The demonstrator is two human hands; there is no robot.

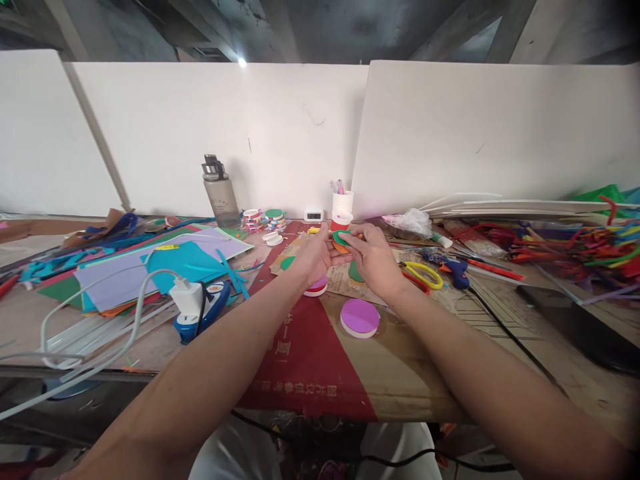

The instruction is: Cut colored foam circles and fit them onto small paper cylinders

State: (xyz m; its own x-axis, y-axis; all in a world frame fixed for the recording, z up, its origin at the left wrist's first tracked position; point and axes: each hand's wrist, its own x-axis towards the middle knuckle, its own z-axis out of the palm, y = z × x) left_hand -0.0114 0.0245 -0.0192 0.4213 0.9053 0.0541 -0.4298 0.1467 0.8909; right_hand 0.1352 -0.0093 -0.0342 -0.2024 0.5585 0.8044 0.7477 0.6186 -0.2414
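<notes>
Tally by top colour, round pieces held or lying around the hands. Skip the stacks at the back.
Green: 3 (held piece between left hand and right hand; left piece; right piece, partly hidden)
Purple: 2 (front piece; partly hidden piece by the left wrist)
Total: 5

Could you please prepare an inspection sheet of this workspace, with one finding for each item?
Surface: red-and-brown cardboard lies on the table.
Job's things: green-topped disc held up; purple-topped disc on the cardboard.
Clutter: coloured sheets at left; heap of coloured strips at right.
Hands: right hand grips the green-topped disc; left hand is beside it, contact unclear.
Cables: white cable at left; black cord from the glue gun.
Surroundings: white panels behind; water bottle before them.
</notes>
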